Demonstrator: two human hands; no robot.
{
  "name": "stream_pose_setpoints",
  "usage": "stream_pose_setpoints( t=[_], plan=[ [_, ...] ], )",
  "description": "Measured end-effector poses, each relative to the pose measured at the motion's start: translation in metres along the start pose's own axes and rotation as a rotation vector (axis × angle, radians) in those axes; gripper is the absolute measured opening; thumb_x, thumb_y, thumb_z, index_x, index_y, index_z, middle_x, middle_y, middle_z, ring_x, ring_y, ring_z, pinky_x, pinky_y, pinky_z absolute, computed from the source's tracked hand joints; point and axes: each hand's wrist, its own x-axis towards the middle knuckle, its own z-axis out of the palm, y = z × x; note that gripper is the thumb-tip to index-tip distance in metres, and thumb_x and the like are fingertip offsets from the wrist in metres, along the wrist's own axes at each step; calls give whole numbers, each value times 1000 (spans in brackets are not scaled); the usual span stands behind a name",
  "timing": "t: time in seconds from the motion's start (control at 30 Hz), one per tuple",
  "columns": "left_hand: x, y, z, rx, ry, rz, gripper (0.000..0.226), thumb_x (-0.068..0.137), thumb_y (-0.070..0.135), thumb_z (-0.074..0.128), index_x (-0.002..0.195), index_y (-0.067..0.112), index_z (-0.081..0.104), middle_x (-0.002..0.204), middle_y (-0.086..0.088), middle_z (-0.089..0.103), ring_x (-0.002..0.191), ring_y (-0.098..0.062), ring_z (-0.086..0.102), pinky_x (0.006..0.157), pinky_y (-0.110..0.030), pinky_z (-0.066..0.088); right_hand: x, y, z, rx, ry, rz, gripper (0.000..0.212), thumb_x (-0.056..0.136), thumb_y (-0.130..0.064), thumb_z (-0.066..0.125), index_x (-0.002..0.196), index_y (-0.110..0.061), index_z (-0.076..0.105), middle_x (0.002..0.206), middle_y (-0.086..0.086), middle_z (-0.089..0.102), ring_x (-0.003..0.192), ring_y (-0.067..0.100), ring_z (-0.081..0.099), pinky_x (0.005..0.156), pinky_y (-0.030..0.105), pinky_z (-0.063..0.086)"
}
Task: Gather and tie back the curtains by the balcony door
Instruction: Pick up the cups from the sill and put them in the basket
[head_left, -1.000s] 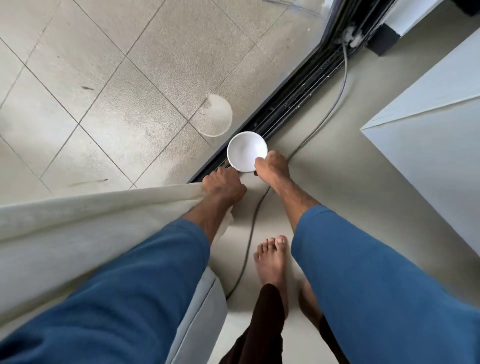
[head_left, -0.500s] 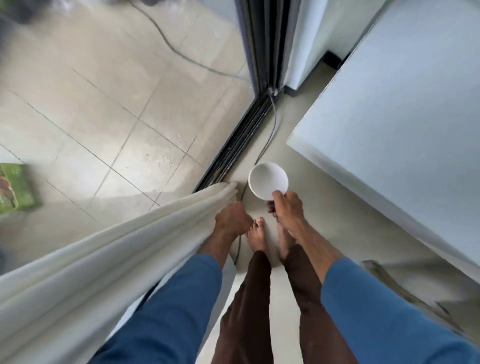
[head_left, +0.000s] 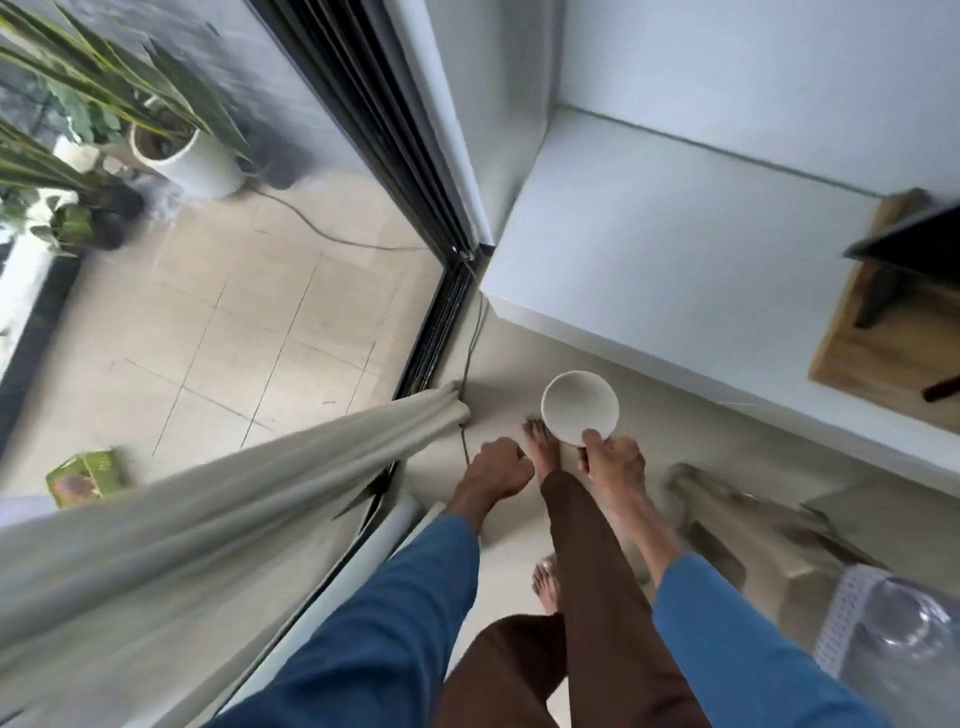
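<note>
Curtain (head_left: 234, 519) is the thing to watch, and it lies to the left of both hands. It is drawn into one long pale bundle, and its long axis runs slantwise: from the person's left side, low and close to the body, away toward the floor by the black door track (head_left: 431, 338), where its end rests just beside a thin cable (head_left: 470, 358).

The left grip (head_left: 498, 470) is the nearer one. It hangs just right of the curtain's end and a little closer to the person, apart from the cloth, with a strip of floor and the cable between them. Its fingers are curled into a fist. I see nothing inside it, though a thin cord could be hidden there.

The right grip (head_left: 613, 462) is farther from the curtain, on the other side of the person's forward foot (head_left: 540, 447). It pinches the rim of a white bowl (head_left: 579, 408), thumb on the near edge, and the bowl looks empty.

As I judge it, the gathering is partly made but nothing is tied yet. The coming move belongs to the left grip: it must go to its own left and a little forward to take the bundle across its axis, near the end or higher up. Tying needs two hands, so the bowl should first go down somewhere, perhaps on the white ledge (head_left: 649, 249) at the right. The risk is that the cable gets caught together with the cloth.
</note>
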Motion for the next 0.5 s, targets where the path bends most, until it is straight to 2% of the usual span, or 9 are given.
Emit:
stream_pose_setpoints(
  t=[0.1, 0.23, 0.37, 0.5],
  plan=[
    [-20, -6, 35, 19, -19, 73, 37, 72, 33, 48, 90, 11, 70, 90, -9, 75, 80, -31, 72, 77, -45, 62, -25, 38, -35, 76, 48, 21, 43, 88, -30, 58, 50, -12, 67, 44, 0, 62, 59, 27, 68, 68, 41, 56],
    [-70, 5, 77, 6, 18, 192, 33, 79, 26, 50, 91, 6, 72, 85, -9, 76, 77, -29, 72, 73, -44, 62, -61, 95, -75, 173, 120, 5, 41, 86, -32, 57, 54, -9, 69, 45, 2, 63, 60, 31, 67, 63, 43, 54],
    [-105, 1, 133, -41, 14, 216, 21, 86, 18, 56, 89, 9, 75, 81, -10, 77, 71, -29, 74, 63, -36, 63, -97, 151, -107, 280, 171, 19, 42, 81, -38, 57, 50, -10, 63, 44, 1, 58, 48, 26, 57, 53, 36, 44],
    [-120, 22, 194, 37, -121, 232, 22, 87, 14, 56, 95, 5, 75, 86, -9, 78, 79, -31, 74, 64, -32, 61, -122, 208, -148, 359, 248, 102, 40, 88, -32, 61, 53, -12, 63, 43, -2, 59, 40, 15, 53, 44, 25, 38]
  ],
)
